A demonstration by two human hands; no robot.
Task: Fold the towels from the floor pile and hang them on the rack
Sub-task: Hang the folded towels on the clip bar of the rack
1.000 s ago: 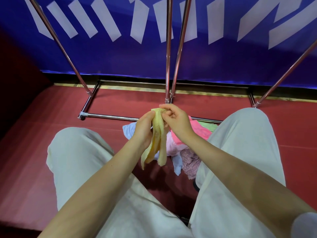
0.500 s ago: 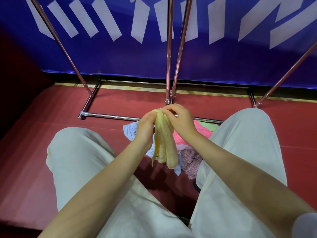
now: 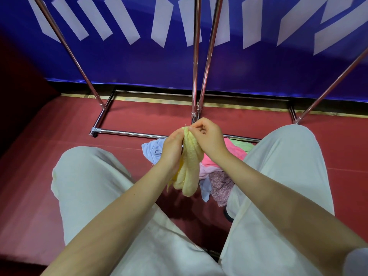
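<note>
A bunched yellow towel [image 3: 190, 166] hangs between my knees, above the floor pile. My left hand [image 3: 172, 148] grips its upper left side. My right hand [image 3: 207, 136] pinches its top edge with curled fingers. Below lies the towel pile [image 3: 221, 174]: a light blue towel [image 3: 152, 151], a pink one [image 3: 233, 151], a green one [image 3: 243, 144] and a mauve patterned one [image 3: 221, 186]. The metal rack [image 3: 196, 62] rises in front, its base bar [image 3: 127, 133] on the floor just beyond the pile. Its top rails are out of view.
My knees in light trousers [image 3: 89, 184] flank the pile on both sides. The floor [image 3: 59, 132] is red. A blue banner wall [image 3: 139, 62] stands right behind the rack. Slanted rack legs [image 3: 65, 44] spread to the left and right.
The yellow towel has been gathered: its loose hanging ends from a second ago now hang as a tighter bundle. Both hands stayed at its top, barely moving.
</note>
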